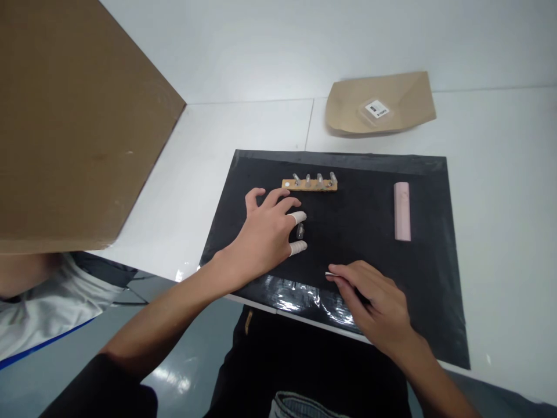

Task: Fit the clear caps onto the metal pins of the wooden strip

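My left hand (pixel 266 235) hovers over or rests on the black mat (pixel 357 215), its fingers apart, with white covers on two fingertips. Between those covered tips lies a small clear piece (pixel 300 231); whether they touch it is unclear. Just beyond the hand sits a yellowish strip (pixel 300 185) carrying several small clear pieces (pixel 319 179) that stand up or lean. My right hand (pixel 376 296), nearer the mat's front edge, pinches a thin metallic tool (pixel 331 274) between thumb and forefinger, its tip pointing left.
A pink oblong case (pixel 402 212) lies on the mat's right. Behind the mat, a brown paper sheet (pixel 413 104) holds a small clear box (pixel 376 111) with a label. A large cardboard panel (pixel 82 116) rises at the left, with part of another person (pixel 52 302) below it.
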Action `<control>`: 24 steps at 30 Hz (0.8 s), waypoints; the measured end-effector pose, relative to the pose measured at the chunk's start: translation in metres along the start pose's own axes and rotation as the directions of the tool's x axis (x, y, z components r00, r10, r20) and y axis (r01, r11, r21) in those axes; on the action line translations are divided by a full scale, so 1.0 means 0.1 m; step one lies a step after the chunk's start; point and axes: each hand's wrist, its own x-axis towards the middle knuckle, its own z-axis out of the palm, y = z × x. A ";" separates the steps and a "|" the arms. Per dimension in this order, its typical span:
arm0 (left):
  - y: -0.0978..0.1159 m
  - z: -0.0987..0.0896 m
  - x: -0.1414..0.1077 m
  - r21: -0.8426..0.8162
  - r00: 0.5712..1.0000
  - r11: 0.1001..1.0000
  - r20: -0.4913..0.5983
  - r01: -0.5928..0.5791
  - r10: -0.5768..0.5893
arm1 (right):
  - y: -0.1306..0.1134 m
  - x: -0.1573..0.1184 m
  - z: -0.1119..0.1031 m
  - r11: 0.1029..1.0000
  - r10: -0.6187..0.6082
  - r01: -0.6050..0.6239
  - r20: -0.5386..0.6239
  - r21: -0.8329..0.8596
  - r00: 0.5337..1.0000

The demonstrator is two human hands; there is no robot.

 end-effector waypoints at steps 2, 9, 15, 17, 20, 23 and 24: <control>0.00 0.01 0.00 -0.002 1.000 1.000 -0.003 -0.002 0.002 | 0.00 0.00 0.00 1.000 0.005 -0.005 0.003 -0.002 1.000; 0.00 0.02 0.01 -0.008 1.000 1.000 -0.013 -0.006 0.006 | -0.01 0.02 0.01 1.000 -0.002 0.002 -0.003 0.002 1.000; 0.00 0.00 0.00 -0.020 1.000 1.000 -0.022 0.003 -0.004 | 0.00 0.01 0.00 1.000 0.002 -0.002 0.009 -0.004 1.000; -0.01 0.00 0.00 -0.029 1.000 1.000 -0.014 0.009 -0.009 | 0.00 0.01 0.00 1.000 0.002 -0.002 0.010 0.001 1.000; -0.01 0.02 0.00 -0.040 1.000 0.999 0.000 0.011 -0.011 | -0.01 0.01 0.00 1.000 0.004 -0.004 0.006 0.005 1.000; -0.01 0.03 0.00 -0.037 1.000 0.999 -0.004 0.006 -0.006 | -0.01 0.02 0.00 1.000 0.010 -0.010 0.005 0.005 1.000; -0.01 0.02 0.00 -0.033 1.000 0.999 -0.006 0.001 -0.001 | -0.01 0.02 0.00 1.000 0.010 -0.010 0.005 0.005 1.000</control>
